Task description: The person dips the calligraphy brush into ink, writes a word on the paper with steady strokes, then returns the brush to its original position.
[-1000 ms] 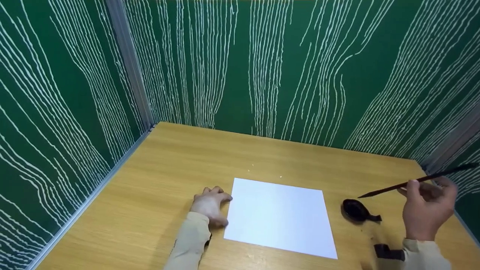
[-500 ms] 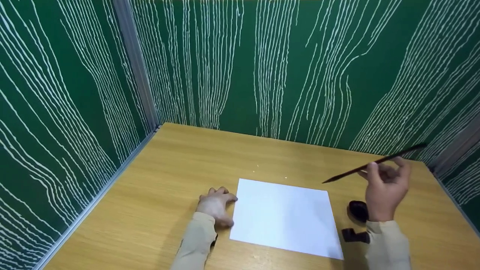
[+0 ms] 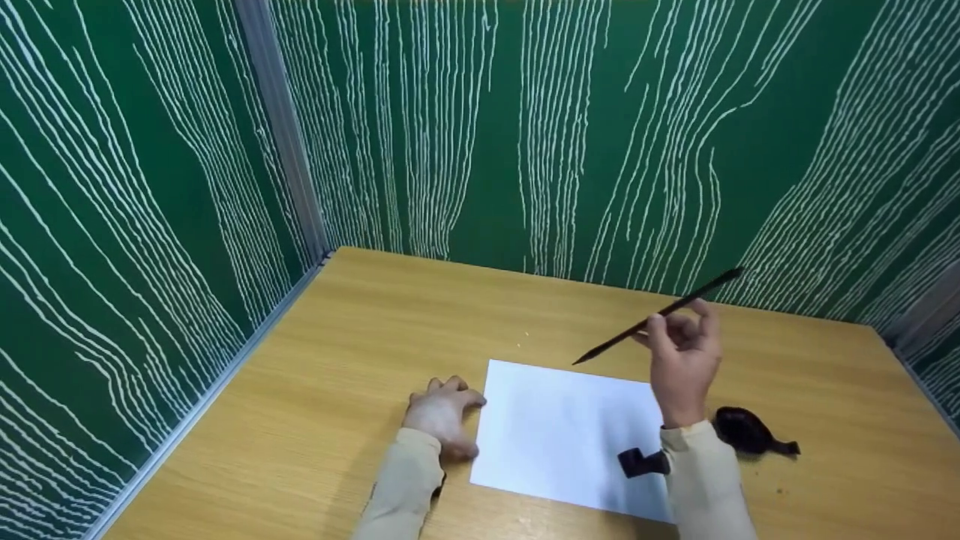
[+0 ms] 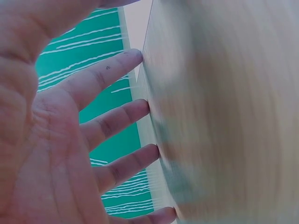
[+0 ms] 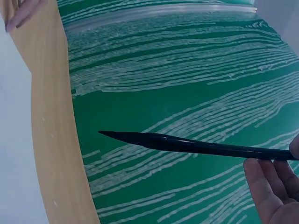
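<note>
One slanted brush (image 3: pixel 619 339), right fingers (image 5: pixel 258 179) pinching it, tip leftward

The wood-grained table (image 3: pixel 360 337) carries a white paper sheet (image 3: pixel 555 435) and a black, short-handled dish (image 3: pixel 744 430).

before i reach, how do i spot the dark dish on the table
On the wooden table, look right of the white paper, beside the right sleeve. The dark dish rests there: rounded with a short handle, unlike the long brush in the right hand.
</note>
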